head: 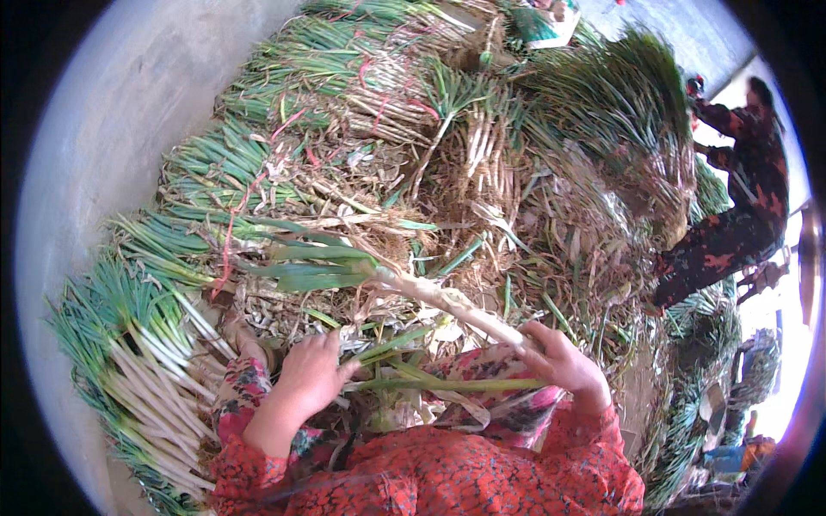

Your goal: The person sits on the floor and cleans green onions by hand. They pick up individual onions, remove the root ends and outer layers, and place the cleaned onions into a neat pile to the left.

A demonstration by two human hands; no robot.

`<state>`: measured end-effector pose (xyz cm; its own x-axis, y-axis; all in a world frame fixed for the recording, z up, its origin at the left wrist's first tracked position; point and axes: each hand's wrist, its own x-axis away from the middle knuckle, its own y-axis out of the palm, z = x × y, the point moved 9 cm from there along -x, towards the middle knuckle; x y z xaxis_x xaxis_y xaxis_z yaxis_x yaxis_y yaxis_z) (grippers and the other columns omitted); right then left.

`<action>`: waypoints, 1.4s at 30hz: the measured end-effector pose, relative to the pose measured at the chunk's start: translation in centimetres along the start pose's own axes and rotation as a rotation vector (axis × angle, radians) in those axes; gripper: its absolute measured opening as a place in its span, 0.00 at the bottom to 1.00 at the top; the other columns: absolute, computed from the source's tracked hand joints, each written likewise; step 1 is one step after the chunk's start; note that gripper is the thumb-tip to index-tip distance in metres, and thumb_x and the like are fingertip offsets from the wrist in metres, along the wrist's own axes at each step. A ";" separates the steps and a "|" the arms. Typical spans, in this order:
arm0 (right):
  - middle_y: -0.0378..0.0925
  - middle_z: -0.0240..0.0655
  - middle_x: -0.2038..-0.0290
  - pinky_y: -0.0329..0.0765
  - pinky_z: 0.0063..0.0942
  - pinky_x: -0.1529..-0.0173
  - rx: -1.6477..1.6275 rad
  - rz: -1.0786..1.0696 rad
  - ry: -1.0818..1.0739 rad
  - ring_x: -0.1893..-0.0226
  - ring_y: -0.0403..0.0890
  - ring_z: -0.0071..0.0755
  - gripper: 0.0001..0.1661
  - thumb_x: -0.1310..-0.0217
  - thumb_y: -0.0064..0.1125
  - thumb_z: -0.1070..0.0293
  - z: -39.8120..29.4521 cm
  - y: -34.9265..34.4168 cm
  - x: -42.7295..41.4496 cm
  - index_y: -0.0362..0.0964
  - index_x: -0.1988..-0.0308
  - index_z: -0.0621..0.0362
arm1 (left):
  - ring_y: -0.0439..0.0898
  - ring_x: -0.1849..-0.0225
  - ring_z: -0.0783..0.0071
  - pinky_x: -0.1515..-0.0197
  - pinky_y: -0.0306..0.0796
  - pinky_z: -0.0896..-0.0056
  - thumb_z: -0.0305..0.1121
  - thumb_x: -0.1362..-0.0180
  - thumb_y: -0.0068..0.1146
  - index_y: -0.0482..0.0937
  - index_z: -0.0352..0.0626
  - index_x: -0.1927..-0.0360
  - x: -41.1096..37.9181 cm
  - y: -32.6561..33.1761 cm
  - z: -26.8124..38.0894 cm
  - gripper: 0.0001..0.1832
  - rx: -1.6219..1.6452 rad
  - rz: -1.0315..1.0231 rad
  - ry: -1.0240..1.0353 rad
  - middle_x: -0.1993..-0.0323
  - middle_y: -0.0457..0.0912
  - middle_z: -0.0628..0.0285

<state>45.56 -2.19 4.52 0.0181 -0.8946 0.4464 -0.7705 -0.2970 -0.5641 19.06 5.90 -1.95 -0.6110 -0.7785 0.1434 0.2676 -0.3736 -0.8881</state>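
Observation:
My right hand (561,358) grips the white lower stem of a large green onion (445,298). Its stalk slants up to the left, and broad green leaves spread at the far end. Over my left knee, my left hand (311,375) has its thumb and curled fingers around the end of a loose green leaf (393,345); part of this grip is hidden. Just below, a second long leaf strip (452,385) stretches across my lap towards my right hand. Shed skins lie between my legs.
Trimmed green onions (161,393) lie piled at my left. Beyond are bundles with red ties (381,116) and an upright bunch (484,145). Untrimmed onions (613,97) are heaped at the far right, near a person in dark patterned clothing (742,193). Dry leaf litter (568,238) covers the floor.

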 end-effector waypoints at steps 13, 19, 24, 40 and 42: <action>0.66 0.42 0.84 0.67 0.31 0.76 -0.154 -0.161 -0.402 0.83 0.69 0.35 0.17 0.40 0.46 0.61 -8.2 12.4 -0.8 0.59 0.62 0.64 | 0.76 0.67 0.74 0.64 0.73 0.72 0.50 0.44 0.45 0.69 0.44 0.56 -0.9 -8.3 -9.7 0.21 1.993 0.640 -0.115 0.69 0.76 0.65; 0.69 0.46 0.76 0.69 0.35 0.69 -0.047 -0.192 -0.369 0.75 0.72 0.39 0.20 0.40 0.44 0.57 -6.2 21.4 -7.4 0.59 0.58 0.64 | 0.70 0.56 0.68 0.54 0.66 0.61 0.49 0.48 0.51 0.64 0.44 0.48 4.3 -5.6 -15.7 0.28 1.804 0.872 -0.449 0.55 0.70 0.64; 0.70 0.39 0.64 0.69 0.27 0.61 -0.361 0.133 -0.639 0.64 0.69 0.29 0.17 0.46 0.51 0.70 -12.7 17.4 -9.8 0.64 0.56 0.64 | 0.72 0.60 0.74 0.55 0.65 0.70 0.43 0.43 0.44 0.72 0.41 0.56 1.6 -2.5 -9.1 0.18 1.557 0.454 -0.212 0.64 0.75 0.62; 0.71 0.34 0.69 0.69 0.19 0.73 -0.368 0.291 -0.755 0.71 0.71 0.22 0.09 0.42 0.49 0.69 -18.5 17.2 -13.0 0.65 0.65 0.63 | 0.76 0.73 0.72 0.67 0.72 0.70 0.40 0.44 0.48 0.74 0.37 0.65 2.4 -4.4 -9.5 0.15 1.620 0.718 -0.332 0.75 0.77 0.58; 0.69 0.32 0.74 0.68 0.17 0.73 -0.226 0.269 -0.745 0.77 0.68 0.19 0.11 0.43 0.50 0.71 -18.3 18.2 -13.9 0.60 0.78 0.58 | 0.76 0.76 0.74 0.70 0.72 0.71 0.40 0.44 0.49 0.74 0.37 0.68 3.7 -5.1 -10.2 0.14 1.632 0.781 -0.307 0.78 0.76 0.58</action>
<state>19.61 10.99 0.74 0.1710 -0.9363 -0.3068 -0.9172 -0.0375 -0.3968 7.88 10.06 -1.36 0.0854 -0.9788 0.1861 0.8778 0.1623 0.4507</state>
